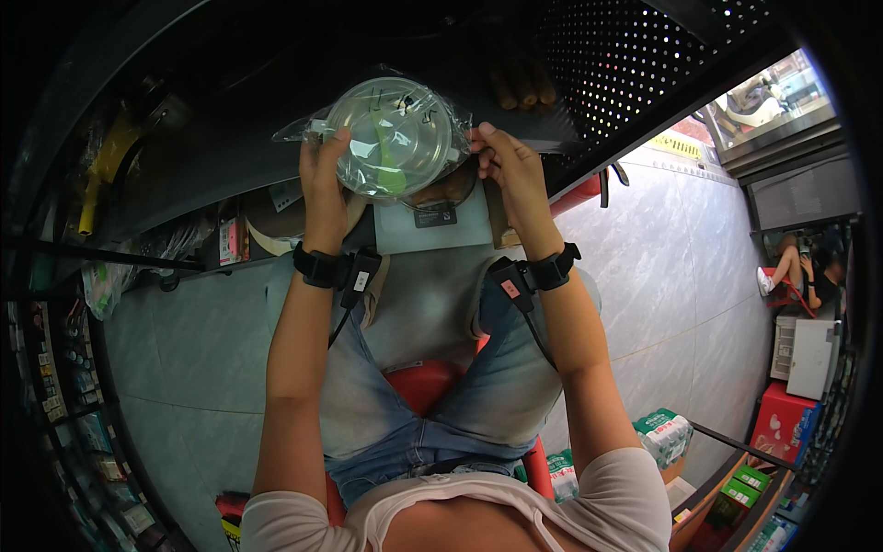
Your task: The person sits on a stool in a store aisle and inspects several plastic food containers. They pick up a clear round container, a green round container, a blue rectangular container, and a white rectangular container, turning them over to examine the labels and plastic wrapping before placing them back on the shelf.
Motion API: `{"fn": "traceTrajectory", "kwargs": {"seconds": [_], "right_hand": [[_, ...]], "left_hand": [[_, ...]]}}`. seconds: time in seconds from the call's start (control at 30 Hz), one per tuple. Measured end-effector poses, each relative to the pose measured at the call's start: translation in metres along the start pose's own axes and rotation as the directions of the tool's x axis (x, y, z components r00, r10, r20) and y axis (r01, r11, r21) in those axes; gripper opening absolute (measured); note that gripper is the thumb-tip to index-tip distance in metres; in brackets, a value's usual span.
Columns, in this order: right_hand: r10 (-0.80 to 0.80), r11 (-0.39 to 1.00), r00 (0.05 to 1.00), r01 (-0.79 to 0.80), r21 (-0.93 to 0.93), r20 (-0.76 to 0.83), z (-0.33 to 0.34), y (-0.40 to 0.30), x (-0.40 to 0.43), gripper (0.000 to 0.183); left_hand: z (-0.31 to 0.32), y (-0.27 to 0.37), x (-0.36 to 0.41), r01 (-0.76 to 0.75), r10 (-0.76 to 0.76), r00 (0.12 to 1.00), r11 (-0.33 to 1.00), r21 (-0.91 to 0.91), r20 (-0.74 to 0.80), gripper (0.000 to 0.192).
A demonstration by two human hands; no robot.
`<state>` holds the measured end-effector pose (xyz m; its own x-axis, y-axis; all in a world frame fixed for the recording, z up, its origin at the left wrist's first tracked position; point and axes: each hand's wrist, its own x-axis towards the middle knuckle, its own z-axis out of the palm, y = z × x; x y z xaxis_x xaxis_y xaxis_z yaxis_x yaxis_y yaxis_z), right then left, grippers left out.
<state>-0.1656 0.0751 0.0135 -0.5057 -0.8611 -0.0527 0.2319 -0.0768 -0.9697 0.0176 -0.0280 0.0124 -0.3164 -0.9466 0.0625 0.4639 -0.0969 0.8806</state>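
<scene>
My left hand (324,186) grips the left side of a round clear plastic container (359,155), thumb on top. A thin clear plastic bag (455,114) wraps the container, its loose edges spreading left and right. A light green plastic spoon (390,176) shows through the film, and dark handwritten marks are on the surface. My right hand (510,162) is at the bag's right edge, its thumb and fingertips apparently pinching the film. Both wrists wear black straps with small cabled boxes.
A dark shelf (227,159) runs behind the container; below it sits a pale box (431,231). Perforated metal (614,69) rises at upper right. A red stool (424,383) is beneath me. Bottle packs (662,438) stand at lower right. A person (804,269) sits far right.
</scene>
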Motion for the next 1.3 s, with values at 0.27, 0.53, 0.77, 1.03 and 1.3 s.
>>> {"fn": "traceTrajectory", "kwargs": {"seconds": [0.27,0.53,0.77,1.03,1.3], "right_hand": [[0.026,0.999,0.999,-0.027,0.024,0.021,-0.001,0.002,0.002,0.023],[0.063,0.995,0.997,-0.066,0.07,0.037,-0.003,0.004,0.002,0.02],[0.075,0.967,0.993,-0.095,0.237,0.089,-0.007,0.002,0.003,0.022],[-0.058,0.989,0.998,0.062,-0.137,0.03,-0.004,0.019,0.006,0.039],[-0.02,0.992,0.956,-0.018,0.128,0.292,0.014,0.033,-0.004,0.063]], "left_hand": [[-0.003,-0.001,-0.001,0.007,-0.011,0.998,0.997,0.072,0.055,0.052],[0.003,0.002,-0.004,0.029,-0.031,0.995,0.999,0.019,0.094,0.05],[0.005,0.0,-0.003,0.022,-0.023,0.994,1.0,0.014,0.108,0.048],[0.004,0.0,-0.003,0.08,-0.075,0.994,0.996,-0.051,0.08,0.047],[0.011,-0.022,-0.006,0.093,-0.08,0.979,0.994,-0.064,0.187,0.05]]}}
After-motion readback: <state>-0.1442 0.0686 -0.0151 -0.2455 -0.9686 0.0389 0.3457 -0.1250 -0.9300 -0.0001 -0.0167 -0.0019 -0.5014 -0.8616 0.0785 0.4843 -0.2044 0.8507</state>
